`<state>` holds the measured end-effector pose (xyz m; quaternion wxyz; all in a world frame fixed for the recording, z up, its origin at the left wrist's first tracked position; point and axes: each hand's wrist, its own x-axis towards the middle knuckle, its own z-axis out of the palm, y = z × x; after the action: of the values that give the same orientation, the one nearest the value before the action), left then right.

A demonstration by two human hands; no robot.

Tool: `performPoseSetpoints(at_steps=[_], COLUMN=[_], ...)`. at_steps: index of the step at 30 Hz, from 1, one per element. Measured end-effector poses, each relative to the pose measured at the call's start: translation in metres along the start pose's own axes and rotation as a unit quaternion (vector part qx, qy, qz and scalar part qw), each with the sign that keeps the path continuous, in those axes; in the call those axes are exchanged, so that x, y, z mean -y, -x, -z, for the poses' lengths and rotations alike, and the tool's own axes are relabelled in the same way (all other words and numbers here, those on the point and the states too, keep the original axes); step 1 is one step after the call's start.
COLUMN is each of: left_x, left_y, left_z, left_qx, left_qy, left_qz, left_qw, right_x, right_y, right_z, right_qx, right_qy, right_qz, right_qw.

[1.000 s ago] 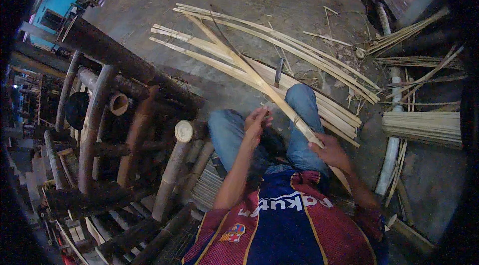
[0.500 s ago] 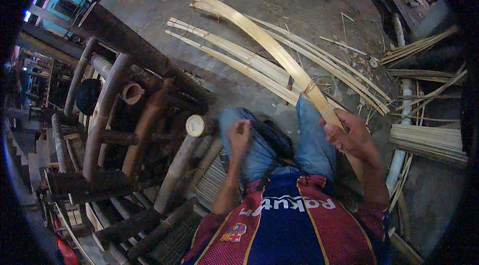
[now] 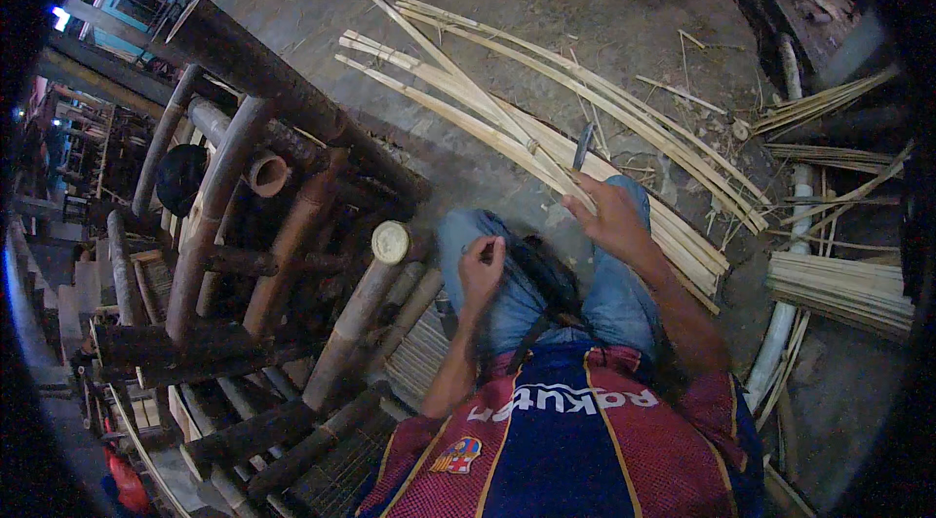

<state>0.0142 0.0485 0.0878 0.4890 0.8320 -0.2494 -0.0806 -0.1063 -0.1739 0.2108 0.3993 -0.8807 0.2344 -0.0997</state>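
My right hand [image 3: 616,220] grips the near end of a long bamboo strip [image 3: 444,59], above my right knee. Seen nearly edge-on, the strip slants away to the far left and has a node near my fingers. Just beyond that hand a narrow dark blade [image 3: 584,145] shows; its handle is hidden, and whether I touch it I cannot tell. Under the held strip, wide pale bamboo strips [image 3: 673,243] lie on the ground. My left hand [image 3: 481,269] rests against my left thigh, its fingers curled together with nothing visible in them.
Thinner bamboo strips [image 3: 585,79] lie beyond on the floor. To the right, bundled strips [image 3: 838,282] lie across a pale pole [image 3: 778,342]. Close on my left stand dark bamboo frames [image 3: 210,216] and a thick upright bamboo post [image 3: 361,308]. Shavings litter the floor.
The held strip has turned from its broad face to its edge and swung leftward at its far end. My right hand has moved forward and left along it. The left hand stays at the thigh.
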Motion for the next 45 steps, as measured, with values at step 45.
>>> performPoseSetpoints(at_steps=[45], left_x=[0.011], left_y=[0.001], left_z=[-0.007], left_qx=[0.009], left_qy=[0.003], left_qz=[-0.021], left_qw=[1.0], right_x=[-0.042], right_y=[0.049], right_z=[-0.073], right_qx=[0.039], right_qy=[0.068], right_qz=[-0.073], right_qw=[0.994])
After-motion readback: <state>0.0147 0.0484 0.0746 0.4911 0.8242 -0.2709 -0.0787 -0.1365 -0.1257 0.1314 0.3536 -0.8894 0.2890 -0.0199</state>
